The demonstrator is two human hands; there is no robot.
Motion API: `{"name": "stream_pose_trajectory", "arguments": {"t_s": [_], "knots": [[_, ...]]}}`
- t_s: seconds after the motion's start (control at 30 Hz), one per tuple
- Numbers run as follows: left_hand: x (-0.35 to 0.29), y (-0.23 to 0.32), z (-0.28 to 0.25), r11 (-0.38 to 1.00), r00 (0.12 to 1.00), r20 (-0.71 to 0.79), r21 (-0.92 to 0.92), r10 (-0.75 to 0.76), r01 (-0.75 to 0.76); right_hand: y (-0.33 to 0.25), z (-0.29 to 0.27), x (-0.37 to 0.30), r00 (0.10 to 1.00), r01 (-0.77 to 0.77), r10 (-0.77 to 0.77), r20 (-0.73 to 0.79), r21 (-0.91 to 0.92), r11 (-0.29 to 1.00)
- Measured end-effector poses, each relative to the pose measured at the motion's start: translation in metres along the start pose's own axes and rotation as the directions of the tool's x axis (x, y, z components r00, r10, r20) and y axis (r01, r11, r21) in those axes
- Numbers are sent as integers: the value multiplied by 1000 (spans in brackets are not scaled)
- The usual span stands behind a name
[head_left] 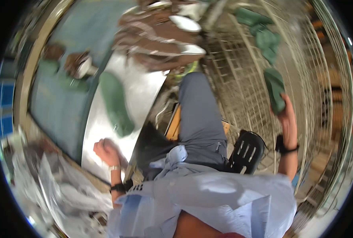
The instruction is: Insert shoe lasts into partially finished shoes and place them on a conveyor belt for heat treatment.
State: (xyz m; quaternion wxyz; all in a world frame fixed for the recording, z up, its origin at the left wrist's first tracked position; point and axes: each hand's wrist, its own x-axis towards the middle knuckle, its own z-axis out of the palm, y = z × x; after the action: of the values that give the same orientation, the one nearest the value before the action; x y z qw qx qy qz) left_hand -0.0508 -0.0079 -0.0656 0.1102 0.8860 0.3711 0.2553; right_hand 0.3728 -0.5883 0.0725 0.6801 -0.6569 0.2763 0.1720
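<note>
Gripping a green shoe sole (275, 90), right hand (288, 119); left hand (106, 151) fisted on metal table (144, 85).

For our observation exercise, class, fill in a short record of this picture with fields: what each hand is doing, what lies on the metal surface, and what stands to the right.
left hand: closed in a fist, resting on the metal sheet
right hand: raised, gripping a dark green shoe sole
on the sheet: another green sole, lying flat
to the right: wire rack with more green pieces on it
picture quality: blurred, fine detail unclear
</note>
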Motion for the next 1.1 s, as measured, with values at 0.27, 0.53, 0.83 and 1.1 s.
{"name": "stream_pose_trajectory", "arguments": {"t_s": [0.27,0.53,0.83,1.1], "knots": [[8,32,17,995,991,-134,-98,2,-15,15,140,-181,828,315,-135,545,-251,916],[6,21,20,976,984,-176,-215,-17,-22,102,340,-253,-26,999,-366,930,40,31],[-10,28,10,862,772,-459,-457,-440,220,220,420,-250,-388,774,-295,873,135,-619],[-11,24,5,937,857,-408,-280,-314,210,207,409,-247,-489,823,-226,842,360,-440]]}}
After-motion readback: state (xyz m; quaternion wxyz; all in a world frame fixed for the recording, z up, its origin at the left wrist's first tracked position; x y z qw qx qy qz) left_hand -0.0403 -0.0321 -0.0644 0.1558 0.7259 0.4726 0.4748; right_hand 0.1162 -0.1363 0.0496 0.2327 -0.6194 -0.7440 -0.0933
